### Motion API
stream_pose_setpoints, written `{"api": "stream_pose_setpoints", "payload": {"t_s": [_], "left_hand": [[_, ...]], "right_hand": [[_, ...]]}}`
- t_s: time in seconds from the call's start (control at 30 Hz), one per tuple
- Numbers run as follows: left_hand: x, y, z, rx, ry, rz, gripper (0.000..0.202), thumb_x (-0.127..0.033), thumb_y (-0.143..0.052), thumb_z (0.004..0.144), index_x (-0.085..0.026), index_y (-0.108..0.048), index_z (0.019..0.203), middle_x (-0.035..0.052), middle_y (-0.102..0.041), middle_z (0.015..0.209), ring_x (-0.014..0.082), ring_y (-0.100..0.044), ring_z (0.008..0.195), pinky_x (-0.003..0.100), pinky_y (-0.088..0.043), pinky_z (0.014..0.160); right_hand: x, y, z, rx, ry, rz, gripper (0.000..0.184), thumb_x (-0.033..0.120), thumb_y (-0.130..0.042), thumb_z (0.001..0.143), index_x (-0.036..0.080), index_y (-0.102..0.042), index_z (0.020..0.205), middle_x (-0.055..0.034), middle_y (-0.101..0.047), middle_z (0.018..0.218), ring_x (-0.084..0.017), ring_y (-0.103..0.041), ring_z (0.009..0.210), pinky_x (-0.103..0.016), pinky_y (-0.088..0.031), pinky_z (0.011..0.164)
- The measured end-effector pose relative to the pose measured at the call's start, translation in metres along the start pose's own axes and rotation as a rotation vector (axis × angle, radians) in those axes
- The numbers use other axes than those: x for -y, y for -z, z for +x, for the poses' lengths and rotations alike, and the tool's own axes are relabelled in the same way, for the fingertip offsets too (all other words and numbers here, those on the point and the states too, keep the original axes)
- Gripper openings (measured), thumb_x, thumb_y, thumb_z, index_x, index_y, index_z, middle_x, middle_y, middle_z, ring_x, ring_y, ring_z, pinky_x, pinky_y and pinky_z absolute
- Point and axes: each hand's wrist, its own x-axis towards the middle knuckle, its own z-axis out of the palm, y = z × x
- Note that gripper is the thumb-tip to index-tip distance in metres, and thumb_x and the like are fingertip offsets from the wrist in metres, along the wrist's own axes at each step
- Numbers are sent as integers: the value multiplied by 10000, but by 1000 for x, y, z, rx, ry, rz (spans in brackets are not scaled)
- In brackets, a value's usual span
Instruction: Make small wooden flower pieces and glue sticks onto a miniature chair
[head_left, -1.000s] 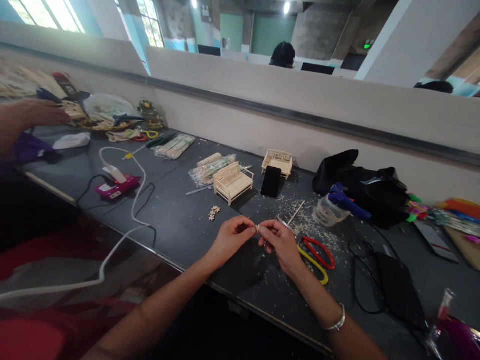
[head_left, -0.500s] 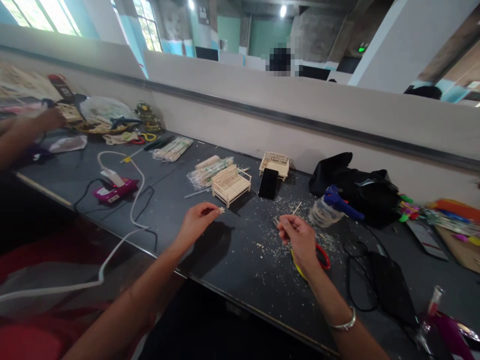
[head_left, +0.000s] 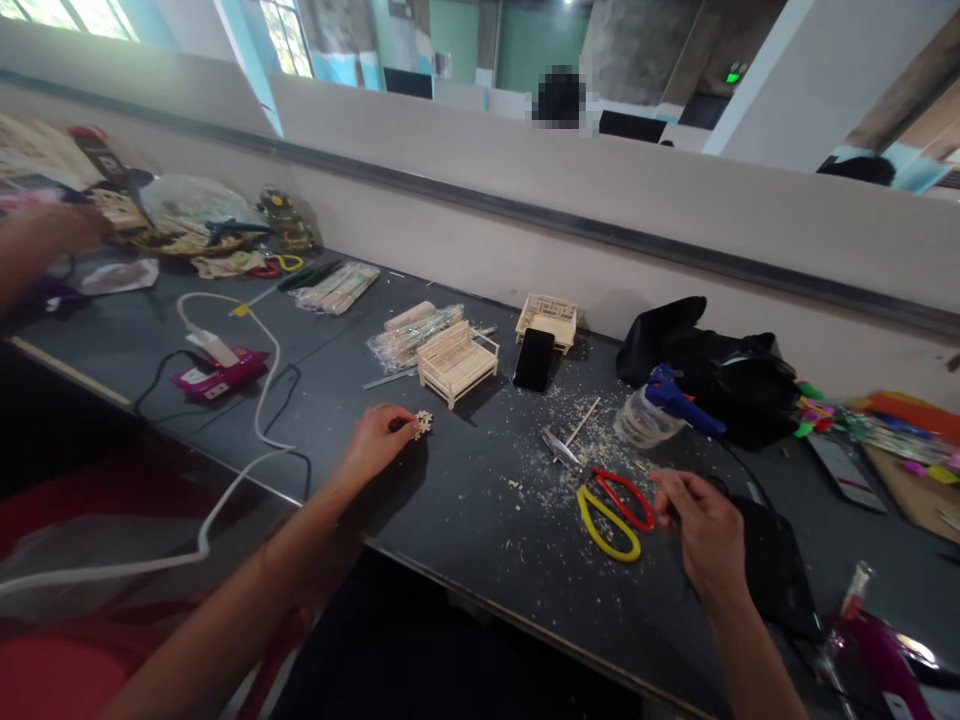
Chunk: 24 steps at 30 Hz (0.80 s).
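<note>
My left hand (head_left: pixel 379 440) is low over the dark table, its thumb and fingers pinching a small pale wooden piece (head_left: pixel 424 424) with a notched, flower-like outline. Just beyond it stands a miniature bamboo bench (head_left: pixel 457 364). My right hand (head_left: pixel 705 530) hovers right of the scissors (head_left: pixel 609 540), fingers loosely bent and partly apart, with nothing visible in them. The scissors have one red and one yellow handle and lie among pale shavings. A thin wooden stick (head_left: pixel 585 420) rests beside their blades.
A second miniature bench (head_left: pixel 546 318) stands behind a black phone (head_left: pixel 534 360). A blue glue gun (head_left: pixel 679 400) leans on a clear plastic cup (head_left: pixel 637 425). At left are a purple power strip (head_left: pixel 221 375), a white cable (head_left: pixel 274 380) and another person's arm (head_left: pixel 37 245).
My right hand has moved right, away from the scissors and stick, which now show fully. My left hand has shifted slightly left and down with the wooden piece.
</note>
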Motion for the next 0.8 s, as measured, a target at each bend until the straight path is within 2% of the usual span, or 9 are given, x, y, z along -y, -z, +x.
{"api": "stream_pose_setpoints", "payload": {"t_s": [0.1, 0.2, 0.27, 0.37, 0.43, 0.5, 0.6, 0.7, 0.8], "left_hand": [[-1, 0, -2, -12, 5, 12, 147, -335, -584, 690, -237, -683, 645, 41, -683, 717, 218, -607, 723, 320, -470, 704], [-2, 2, -4, -21, 16, -8, 155, -342, -577, 701, -228, -675, 667, 43, -680, 752, 211, -607, 718, 319, -487, 707], [-3, 2, -5, -26, 11, -30, 161, -344, -567, 710, -223, -670, 686, 43, -682, 770, 205, -604, 716, 316, -495, 708], [-4, 2, -7, -18, -27, -57, 172, -346, -563, 730, -219, -680, 733, 46, -695, 812, 205, -610, 746, 320, -505, 736], [-3, 0, -7, -26, -48, -67, 171, -337, -568, 737, -219, -688, 766, 48, -703, 842, 209, -617, 785, 326, -508, 766], [-1, -3, -8, -43, -53, -76, 171, -326, -575, 738, -218, -696, 794, 52, -706, 860, 213, -618, 812, 332, -508, 784], [2, -7, -10, -51, -82, -79, 191, -322, -585, 752, -219, -719, 842, 57, -707, 876, 219, -617, 834, 348, -501, 807], [6, -10, -10, -58, -156, -55, 193, -316, -597, 777, -242, -748, 870, 58, -706, 895, 227, -613, 874, 367, -488, 842], [10, -14, -8, -78, -224, -21, 175, -295, -607, 794, -260, -764, 862, 57, -699, 912, 228, -612, 897, 377, -472, 857]], "right_hand": [[-5, 2, -3, 63, 11, -152, 401, 600, -727, 620, 204, -705, 677, -18, -641, 520, -164, -571, 444, -267, -448, 406], [-4, -3, -6, 133, 101, -255, 328, 538, -685, 676, 226, -736, 763, -50, -729, 674, -213, -665, 598, -294, -513, 512], [1, -10, -7, 195, 179, -295, 274, 480, -647, 722, 235, -744, 797, -61, -758, 784, -220, -683, 677, -309, -534, 584], [11, -30, -7, 316, 284, -321, 212, 396, -604, 771, 243, -740, 826, -55, -757, 835, -215, -677, 719, -315, -532, 638], [18, -52, -6, 397, 361, -326, 186, 344, -572, 811, 256, -732, 845, -42, -748, 845, -208, -669, 741, -313, -523, 660], [24, -82, -5, 511, 449, -342, 182, 286, -550, 855, 262, -724, 904, -40, -740, 917, -206, -670, 833, -321, -519, 745], [31, -133, -7, 636, 584, -508, 215, 191, -554, 872, 224, -718, 1007, -63, -721, 982, -204, -648, 933, -331, -493, 857], [37, -180, -10, 723, 663, -760, 242, 206, -587, 899, 214, -702, 1112, -77, -699, 1082, -203, -607, 1047, -309, -462, 907], [39, -211, -13, 751, 709, -902, 238, 263, -594, 919, 224, -691, 1133, -86, -689, 1100, -223, -592, 1044, -331, -453, 872]]}}
